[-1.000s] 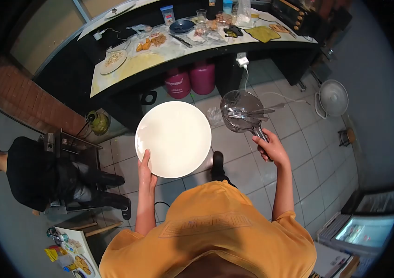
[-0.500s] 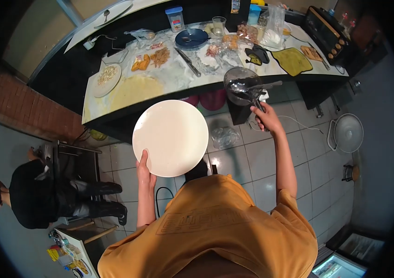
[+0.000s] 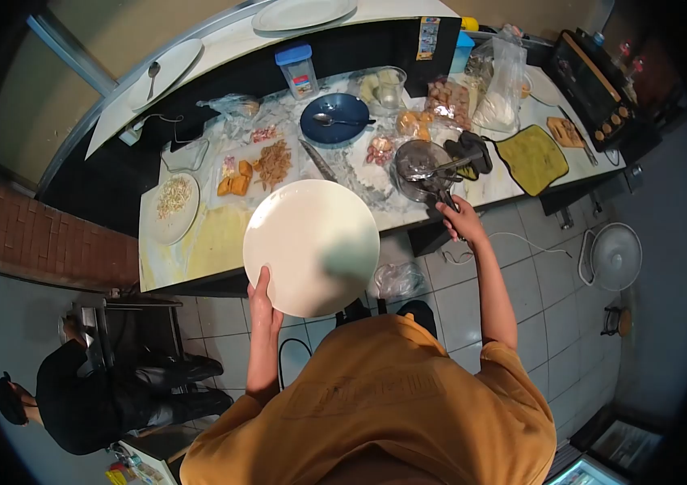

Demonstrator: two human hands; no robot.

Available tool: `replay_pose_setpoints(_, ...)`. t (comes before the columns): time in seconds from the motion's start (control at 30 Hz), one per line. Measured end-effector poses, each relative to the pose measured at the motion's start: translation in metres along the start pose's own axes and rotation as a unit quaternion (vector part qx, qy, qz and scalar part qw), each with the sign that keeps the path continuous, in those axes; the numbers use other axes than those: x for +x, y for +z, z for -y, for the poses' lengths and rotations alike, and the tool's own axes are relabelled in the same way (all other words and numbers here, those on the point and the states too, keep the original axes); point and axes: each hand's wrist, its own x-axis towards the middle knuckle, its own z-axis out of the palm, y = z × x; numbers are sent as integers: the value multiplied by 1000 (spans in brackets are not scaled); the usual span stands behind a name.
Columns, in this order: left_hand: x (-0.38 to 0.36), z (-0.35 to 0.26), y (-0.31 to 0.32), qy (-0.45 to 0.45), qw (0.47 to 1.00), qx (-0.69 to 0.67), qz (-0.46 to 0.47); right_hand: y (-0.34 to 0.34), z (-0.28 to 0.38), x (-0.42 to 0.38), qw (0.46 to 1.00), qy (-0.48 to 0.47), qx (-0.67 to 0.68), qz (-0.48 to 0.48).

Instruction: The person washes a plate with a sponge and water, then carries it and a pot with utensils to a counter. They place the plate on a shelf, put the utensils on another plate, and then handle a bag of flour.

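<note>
My left hand (image 3: 262, 305) grips a large, bare white plate (image 3: 311, 242) by its near left rim, thumb on top. In my right hand (image 3: 463, 218) is the dark handle of a small, shiny saucepan (image 3: 416, 166). A long utensil (image 3: 448, 165) lies across the pan, which overlaps the counter's front edge in this view. Beyond the plate, a knife (image 3: 318, 160) lies on the counter (image 3: 238, 218). Near the pan are shallots (image 3: 380, 150), a black mitt-like cloth (image 3: 470, 153) and a green pot holder (image 3: 531, 160).
Shredded food (image 3: 274, 164), orange pieces (image 3: 234, 179), a blue plate (image 3: 334, 118) and a plate of chopped food (image 3: 174, 208) occupy the counter. An oven (image 3: 602, 89) stands far right. Another person (image 3: 89, 396) works at left. A plastic bag (image 3: 398, 280) and a fan (image 3: 614, 256) are below.
I have come closer to the counter. The saucepan now overlaps the countertop in view, and the plate overlaps its front edge. Both hands keep their holds.
</note>
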Motion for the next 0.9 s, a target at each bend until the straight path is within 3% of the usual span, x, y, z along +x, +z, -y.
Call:
replay_pose_setpoints(0.37,-2,35,56,36,995,-20,-85,-22,3,71,996,-31,-15,85)
replay_pose_setpoints(0.43,-5,42,68,36,995,-26,-93,-25,0,80,995,-29,-71,64)
replay_pose_setpoints(0.47,-6,45,72,38,994,-27,-99,-35,-16,93,956,-138,-260,-15)
replay_pose_setpoints(0.57,-10,52,84,34,992,-43,-113,-59,32,54,947,-179,-262,-55)
replay_pose_setpoints(0.63,-13,51,91,24,992,-39,-116,-89,67,17,959,-144,-242,-33)
replay_pose_setpoints(0.7,-13,52,91,26,993,-42,-104,-131,76,-13,995,-60,-26,71)
replay_pose_setpoints(0.77,-12,54,92,26,995,-51,-86,-174,47,-20,973,-34,169,155)
replay_pose_setpoints(0.8,-12,53,93,13,996,-49,-75,-178,32,-30,974,-37,166,151)
replay_pose_setpoints(0.83,-12,52,96,2,997,-49,-64,-180,16,-41,992,-99,7,83)
replay_pose_setpoints(0.87,-12,50,101,-3,996,-46,-70,-178,-1,-50,976,-159,-149,12)
replay_pose_setpoints(0.9,-9,50,105,4,997,-50,-65,-175,-10,-53,927,-217,-299,-60)
